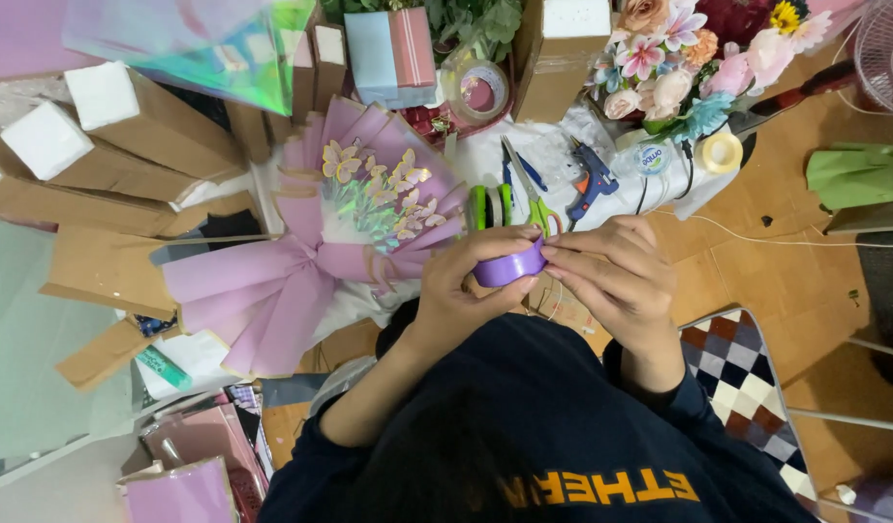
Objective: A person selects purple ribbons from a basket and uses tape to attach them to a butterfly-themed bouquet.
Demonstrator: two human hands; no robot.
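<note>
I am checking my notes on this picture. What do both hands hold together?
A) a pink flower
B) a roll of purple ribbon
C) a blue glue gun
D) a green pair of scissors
B: the left hand and right hand pinch the roll of purple ribbon; scissors and glue gun lie untouched beyond.

A ribbon roll (509, 267) is held between the left hand (463, 288) and the right hand (613, 274), above the floor (756, 261). A wrapped bouquet (350, 218) is laid to the left of the hands. Scissors (532, 194) and a glue gun (592, 181) are placed just beyond the hands, the gun to the right of the scissors. A flower bunch (679, 58) is set farther back on the right, a tape roll (723, 152) beside it. Cardboard boxes (127, 145) are stacked at the far left.
</note>
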